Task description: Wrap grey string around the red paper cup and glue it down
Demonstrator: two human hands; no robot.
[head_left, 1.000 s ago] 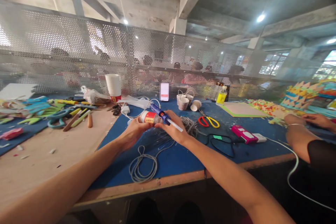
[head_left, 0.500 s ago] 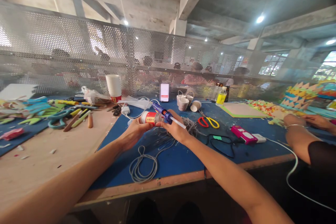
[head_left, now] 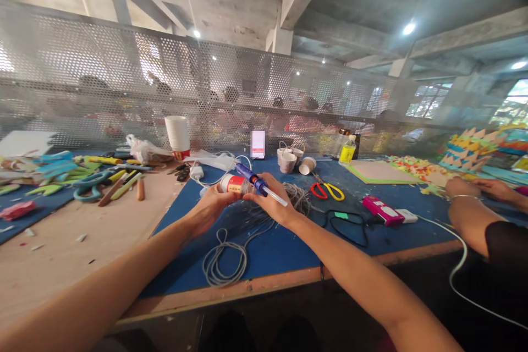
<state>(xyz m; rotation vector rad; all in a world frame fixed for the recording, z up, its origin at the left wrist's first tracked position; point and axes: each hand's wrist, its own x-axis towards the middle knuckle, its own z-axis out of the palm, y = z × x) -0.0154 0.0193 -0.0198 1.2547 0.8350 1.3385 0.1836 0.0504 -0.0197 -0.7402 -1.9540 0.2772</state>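
My left hand (head_left: 212,206) is wrapped round a paper cup (head_left: 235,183) with a red and white label, which lies on its side in the air over the blue mat. A blue glue gun (head_left: 252,177) with a clear glue stick out of its back end is in my right hand (head_left: 275,201), close against the cup's right end. The gun's tip is hard to make out. Grey cord (head_left: 299,198) lies bundled behind and below my right hand, and a loose coil (head_left: 225,264) of it rests nearer the table's front edge.
Paper cups (head_left: 287,161) wrapped in cord stand at the back, near a phone (head_left: 258,144). Scissors (head_left: 327,191), a magenta box (head_left: 383,211) and a yellow bottle (head_left: 347,150) are to the right. A stack of cups (head_left: 178,135) and tools (head_left: 119,187) lie left. Another person's arm (head_left: 468,212) rests far right.
The glue gun has shifted slightly left and down in my right hand, and its glue stick points more downward. The cup in my left hand has turned a little.
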